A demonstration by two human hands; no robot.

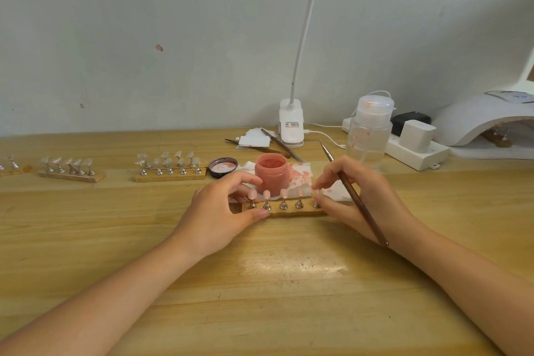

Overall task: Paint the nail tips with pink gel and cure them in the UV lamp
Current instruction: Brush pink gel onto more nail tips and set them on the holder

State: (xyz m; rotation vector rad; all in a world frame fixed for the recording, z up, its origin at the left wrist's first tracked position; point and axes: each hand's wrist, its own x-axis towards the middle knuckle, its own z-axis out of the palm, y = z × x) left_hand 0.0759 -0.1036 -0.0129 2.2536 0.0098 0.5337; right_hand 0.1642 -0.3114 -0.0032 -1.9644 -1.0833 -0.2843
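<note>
The wooden strip [291, 212] of pink nail tips [266, 193] lies on the surface [260, 283] between both hands: left hand [222, 217] pinches its end, right hand [355, 196] grips a brush [361, 202], fingertips at the last tip.

Between the hands, the nail tips [266, 193] are pale pink on silver stands, set in a tan wooden strip [291, 212]. Just beyond them the open jar [271, 172] is salmon pink (its tissue [300, 175] blotched pink). The right hand's brush [361, 202] is dark brown.
</note>
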